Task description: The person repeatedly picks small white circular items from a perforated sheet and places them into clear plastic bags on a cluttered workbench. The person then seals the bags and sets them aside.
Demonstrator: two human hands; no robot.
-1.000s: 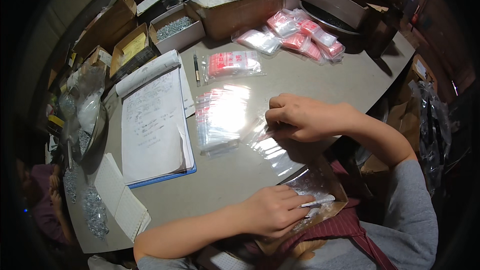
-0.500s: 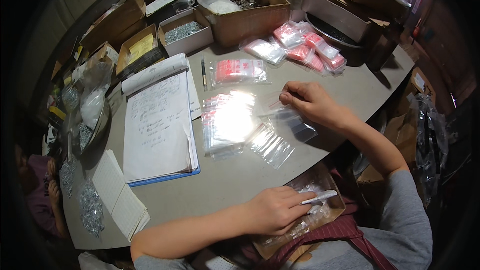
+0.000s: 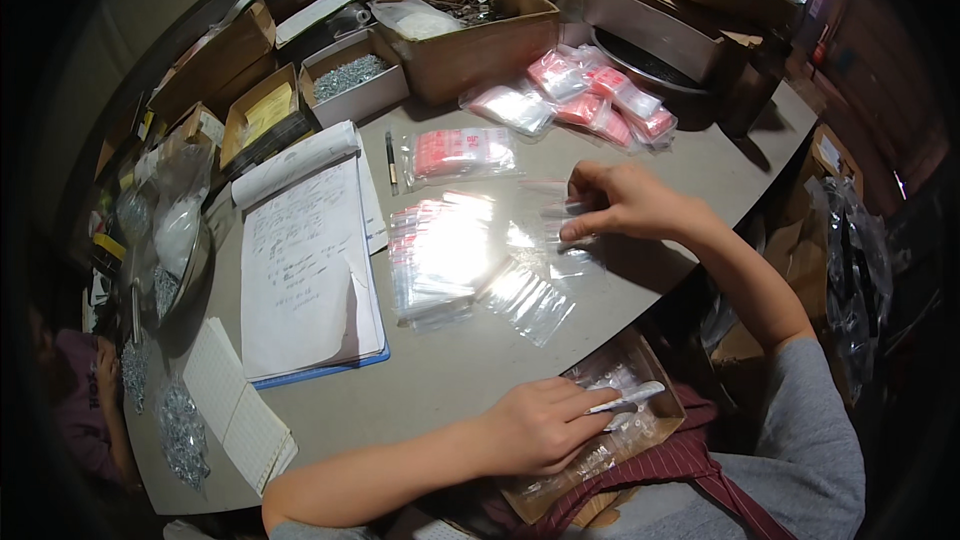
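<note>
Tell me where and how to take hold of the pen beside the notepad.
Pinch the pen across the middle of its barrel, coming down from above. It is slim and straight and lies flat, pointing away from the person, between the notepad and the red-printed pack, so a low approach from either side looks more crowded.

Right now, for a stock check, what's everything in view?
Table: one, grey, centre
Notepad: one, white, left
Pen: one, dark, beside notepad
Loose bags: many, clear, centre
Bag packs: several, red, far side
Gridded paper: uncertain, white, near left
Hardware bags: several, silver, left
Bowl: one, metallic, left
Boxes: several, brown, white, far side
Pan: one, dark, far right
Lap box: one, brown, foreground
Implement: one, white, over lap box
Other person: one, purple top, far left
Left hand: one, on implement
Right hand: one, at loose bags
</note>
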